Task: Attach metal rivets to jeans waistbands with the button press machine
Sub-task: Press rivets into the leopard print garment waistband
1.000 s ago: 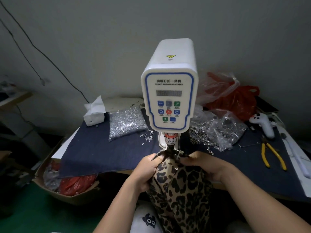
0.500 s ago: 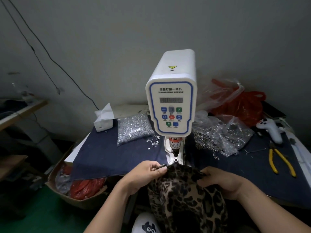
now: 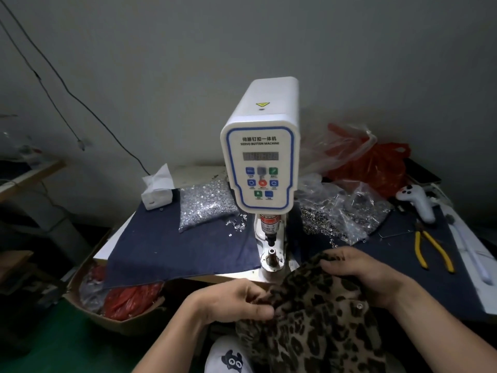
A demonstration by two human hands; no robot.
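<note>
A white servo button machine (image 3: 262, 157) stands at the table's front edge, its lower die (image 3: 271, 251) bare under the punch. The leopard-print jeans (image 3: 322, 319) lie bunched in my lap, to the right of and below the die. My left hand (image 3: 236, 302) pinches the fabric's left edge. At the upper fold my right hand (image 3: 355, 270) grips the cloth. A metal rivet (image 3: 358, 306) shows on the fabric near my right wrist.
A bag of silver rivets (image 3: 204, 205) lies left of the machine, clear bags of metal parts (image 3: 336, 214) to its right. Yellow-handled pliers (image 3: 433, 251), a white controller (image 3: 416, 200), a red bag (image 3: 376, 165) and a tissue pack (image 3: 157, 192) sit on the denim-covered table (image 3: 161, 249). A cardboard box (image 3: 113, 305) stands below left.
Both hands have pulled the jeans off the die, down and to the right toward my lap. The lower die is now uncovered.
</note>
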